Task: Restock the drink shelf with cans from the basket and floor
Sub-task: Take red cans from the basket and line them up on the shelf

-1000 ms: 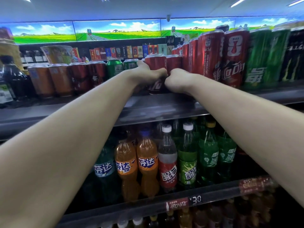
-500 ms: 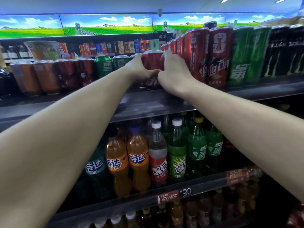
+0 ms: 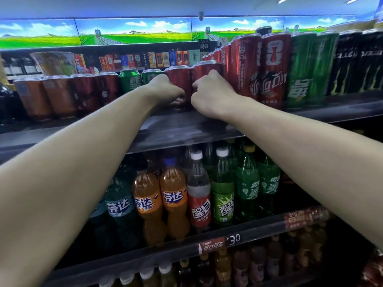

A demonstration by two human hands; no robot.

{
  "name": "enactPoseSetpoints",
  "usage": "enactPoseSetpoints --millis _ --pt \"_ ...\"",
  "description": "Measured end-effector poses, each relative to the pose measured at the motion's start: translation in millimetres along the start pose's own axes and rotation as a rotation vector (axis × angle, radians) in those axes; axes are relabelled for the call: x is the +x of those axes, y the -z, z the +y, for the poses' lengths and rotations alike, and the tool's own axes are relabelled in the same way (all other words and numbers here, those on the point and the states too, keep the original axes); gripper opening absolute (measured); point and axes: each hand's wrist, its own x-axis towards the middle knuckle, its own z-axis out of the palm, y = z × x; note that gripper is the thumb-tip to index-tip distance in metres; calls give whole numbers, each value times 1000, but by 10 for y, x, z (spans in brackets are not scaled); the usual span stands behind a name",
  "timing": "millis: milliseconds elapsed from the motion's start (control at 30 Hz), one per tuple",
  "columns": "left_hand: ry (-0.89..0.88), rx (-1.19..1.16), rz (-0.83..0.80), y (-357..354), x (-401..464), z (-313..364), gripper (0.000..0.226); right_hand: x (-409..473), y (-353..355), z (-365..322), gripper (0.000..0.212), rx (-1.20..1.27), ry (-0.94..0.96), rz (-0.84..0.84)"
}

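Two short red cans stand side by side on the top drink shelf (image 3: pixel 186 129). My left hand (image 3: pixel 165 91) grips the left red can (image 3: pixel 179 77) around its lower half. My right hand (image 3: pixel 211 94) grips the right red can (image 3: pixel 205 70), fingers curled round its front. Both arms reach up from below. The cans' lower parts are hidden behind my hands. The basket and the floor are out of view.
Tall red cola cans (image 3: pixel 269 65), green cans (image 3: pixel 304 67) and black cans (image 3: pixel 356 61) fill the shelf to the right. Green cans (image 3: pixel 130 79) and wrapped red and orange cans (image 3: pixel 62 94) stand to the left. Bottles (image 3: pixel 199 189) crowd the shelf below.
My right hand has dropped from the can's top to its lower front. Both red cans now stand apart side by side, and the view has shifted slightly.
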Motion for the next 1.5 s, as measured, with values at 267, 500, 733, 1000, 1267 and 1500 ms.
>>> enactPoseSetpoints --millis 267,500,733,1000,1267,1500 --pt "130 -198 -33 -34 22 16 29 -18 20 -38 46 -15 -38 -34" --pt "138 -140 -49 33 -87 5 23 -54 65 -66 45 4 -76 -93" --pt "61 94 -29 255 -395 -5 6 -193 28 -68 37 51 -20 -5" --pt "110 181 -121 226 -318 -5 7 -292 117 -92 43 64 -74 -126" --pt "129 130 -174 -21 -59 112 9 -196 49 -34 40 -11 -116 -93" --pt "112 147 -169 -37 -59 91 17 -94 89 -89 31 26 -124 -164"
